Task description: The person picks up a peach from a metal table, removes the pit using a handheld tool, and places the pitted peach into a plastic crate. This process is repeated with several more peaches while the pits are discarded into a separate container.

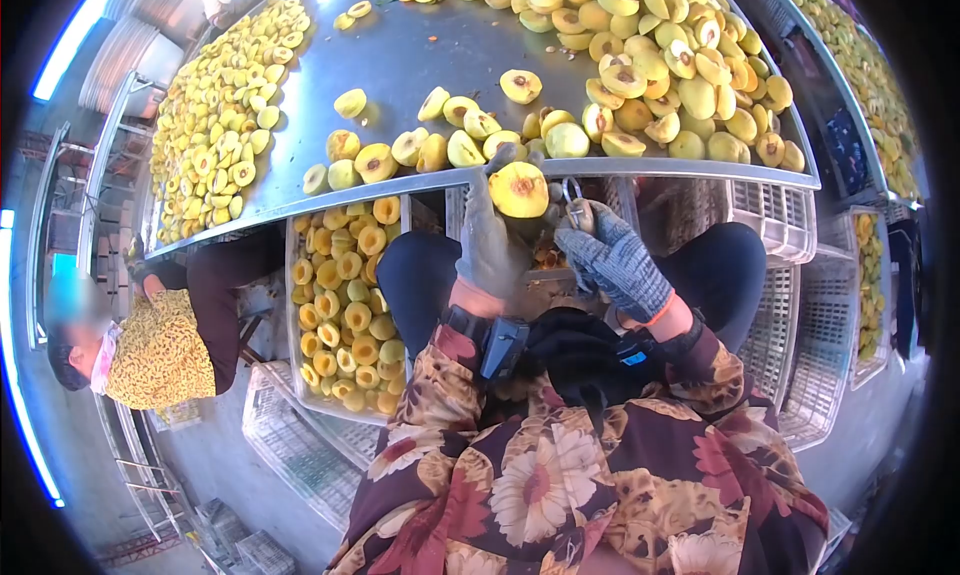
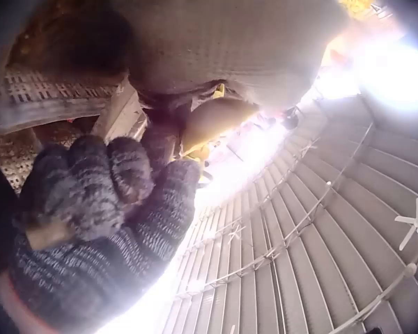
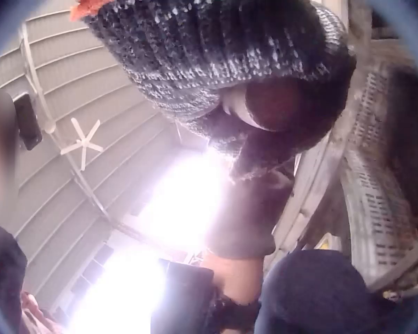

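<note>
In the head view my left hand (image 1: 492,240), in a grey glove, holds a yellow fruit half (image 1: 518,190) with its cut, brown-centred face up, just off the table's front edge. The same fruit (image 2: 219,122) shows in the left wrist view below my gloved left hand (image 2: 223,52). To the right of it, my right hand (image 1: 615,260), in a knit glove, grips a small tool with a metal loop (image 1: 572,189). Curled fingers of my right hand (image 3: 230,62) surround the rounded end of a handle (image 3: 272,102) in the right wrist view.
Fruit halves line the metal table's front rim (image 1: 480,174), with a large heap (image 1: 670,75) at right and another (image 1: 225,115) at left. A crate of hollowed halves (image 1: 345,305) stands left of my knees. Crates (image 1: 770,220) stand at right; a seated person (image 1: 160,345) is at left.
</note>
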Demonstrator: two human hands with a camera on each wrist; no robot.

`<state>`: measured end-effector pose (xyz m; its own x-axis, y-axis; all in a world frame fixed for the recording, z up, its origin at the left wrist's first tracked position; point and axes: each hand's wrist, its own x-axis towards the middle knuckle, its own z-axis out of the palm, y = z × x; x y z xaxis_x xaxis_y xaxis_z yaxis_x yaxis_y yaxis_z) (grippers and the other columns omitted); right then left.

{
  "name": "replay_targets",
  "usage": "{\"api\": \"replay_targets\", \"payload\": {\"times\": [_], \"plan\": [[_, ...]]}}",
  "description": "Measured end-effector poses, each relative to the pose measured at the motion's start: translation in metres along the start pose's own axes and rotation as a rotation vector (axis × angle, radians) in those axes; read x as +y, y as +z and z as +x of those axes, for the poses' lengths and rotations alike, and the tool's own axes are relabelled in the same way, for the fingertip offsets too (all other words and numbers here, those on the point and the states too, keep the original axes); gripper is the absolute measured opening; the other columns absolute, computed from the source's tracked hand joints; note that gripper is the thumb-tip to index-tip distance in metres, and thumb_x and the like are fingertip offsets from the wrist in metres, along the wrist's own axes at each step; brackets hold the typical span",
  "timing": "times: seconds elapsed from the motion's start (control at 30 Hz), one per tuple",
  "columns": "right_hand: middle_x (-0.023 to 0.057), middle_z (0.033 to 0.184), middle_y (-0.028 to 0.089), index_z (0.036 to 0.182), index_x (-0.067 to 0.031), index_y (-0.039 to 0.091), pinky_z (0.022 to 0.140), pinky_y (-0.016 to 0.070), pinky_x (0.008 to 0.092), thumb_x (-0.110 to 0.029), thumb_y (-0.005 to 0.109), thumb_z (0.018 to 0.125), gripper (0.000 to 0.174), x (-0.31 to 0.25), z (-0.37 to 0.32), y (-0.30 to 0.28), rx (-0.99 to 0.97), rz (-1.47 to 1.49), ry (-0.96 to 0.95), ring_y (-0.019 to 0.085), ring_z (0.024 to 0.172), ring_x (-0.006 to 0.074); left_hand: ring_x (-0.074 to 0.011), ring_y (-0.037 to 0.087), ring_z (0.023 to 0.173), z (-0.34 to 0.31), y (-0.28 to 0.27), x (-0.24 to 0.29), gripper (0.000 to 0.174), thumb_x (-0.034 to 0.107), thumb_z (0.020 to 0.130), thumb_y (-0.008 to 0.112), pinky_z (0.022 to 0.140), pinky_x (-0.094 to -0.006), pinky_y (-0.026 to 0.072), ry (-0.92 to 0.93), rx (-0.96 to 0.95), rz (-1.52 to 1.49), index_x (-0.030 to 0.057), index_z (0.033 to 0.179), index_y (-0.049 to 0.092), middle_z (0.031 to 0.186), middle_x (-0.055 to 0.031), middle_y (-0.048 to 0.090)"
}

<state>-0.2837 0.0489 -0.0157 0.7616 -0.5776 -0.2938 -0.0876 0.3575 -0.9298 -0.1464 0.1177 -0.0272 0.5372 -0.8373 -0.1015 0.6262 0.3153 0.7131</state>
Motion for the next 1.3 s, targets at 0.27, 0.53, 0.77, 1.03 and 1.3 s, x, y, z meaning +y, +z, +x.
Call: {"api": "replay_targets", "payload": {"times": [0.27,0.53,0.77,1.03,1.3], "plan": [[-0.0025,0.076,0.054,0.107,-0.0035,0.053,0.052,0.0421,0.0204,-0.015,0.061,0.089,0.023,0.006,-0.011,-0.02,0.001,-0.07,0.039,0.049,0.061,0.0044,-0.019,0.056,0.071,0.005,-0.025,0.008,0.057,0.052,0.097,0.032,0.055,-0.0288,0.0403,-0.145,-0.11,-0.103,0.0043,0.121,0.05,0.11,-0.0166,0.061],[0.0011,0.076,0.056,0.104,-0.0029,0.053,0.057,0.0461,0.0246,-0.018,0.062,0.087,0.024,0.009,-0.014,-0.016,-0.036,-0.227,0.03,0.053,0.062,0.0098,-0.0225,0.062,0.079,0.002,-0.025,0.007,0.045,0.043,0.097,0.037,0.066,-0.0302,0.051,-0.214,-0.019,-0.134,0.0027,0.106,0.053,0.104,-0.017,0.062],[0.0198,0.084,0.064,0.108,0.0014,0.054,0.071,0.0514,0.0388,-0.025,0.067,0.082,0.039,0.017,-0.008,-0.017,-0.055,-0.735,-0.286,0.064,0.076,0.0348,-0.0221,0.063,0.09,-0.005,-0.03,-0.007,0.017,0.01,0.091,0.055,0.08,-0.0324,0.0526,0.346,-0.21,0.562,0.0008,0.105,0.053,0.103,-0.0136,0.062],[0.0266,0.091,0.064,0.115,0.0056,0.052,0.077,0.0507,0.0449,-0.032,0.06,0.084,0.05,0.013,0.003,-0.013,-0.113,-1.093,-0.241,0.063,0.085,0.0412,-0.0198,0.062,0.082,-0.004,-0.019,0.005,0.045,0.039,0.1,0.037,0.076,-0.03,0.0527,-0.1,-0.078,0.258,-0.0018,0.108,0.053,0.093,-0.0132,0.062],[0.028,0.088,0.062,0.104,0.0029,0.054,0.076,0.0496,0.0467,-0.031,0.06,0.083,0.041,0.013,0.004,-0.004,-0.09,-1.059,-0.173,0.061,0.086,0.0435,-0.0206,0.062,0.081,-0.005,-0.008,-0.005,0.063,0.05,0.099,0.024,0.078,-0.0312,0.0519,-0.062,0.028,0.183,-0.0033,0.103,0.057,0.091,-0.0133,0.062]]}}
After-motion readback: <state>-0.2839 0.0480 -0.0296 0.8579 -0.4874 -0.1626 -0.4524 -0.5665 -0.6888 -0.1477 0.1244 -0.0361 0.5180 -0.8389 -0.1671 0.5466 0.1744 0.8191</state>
